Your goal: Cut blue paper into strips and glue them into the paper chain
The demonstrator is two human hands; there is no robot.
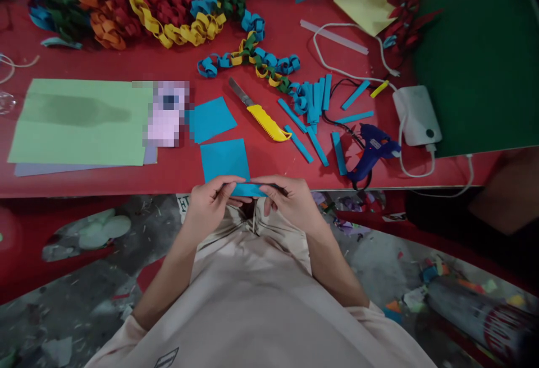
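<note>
Between my two hands, at the table's front edge, is a narrow folded piece of blue paper [248, 190]. My left hand [213, 202] pinches its left end between thumb and fingers, and my right hand [290, 199] grips the right end the same way. Just beyond lies a blue paper square [225, 159], with a second blue sheet [214, 119] behind it. A knife with a yellow handle [266, 122] rests to the right of these. Several cut blue strips [298, 144] are scattered farther right, some piled together [315, 98].
Paper chains [185, 31] heap along the back of the red table [168, 64]. A blue glue gun [374, 151] and a white power bank [416, 115] with cables sit right, beside a green board [480, 64]. Green paper [80, 143] lies left. Another person's arm [505, 194] shows at right.
</note>
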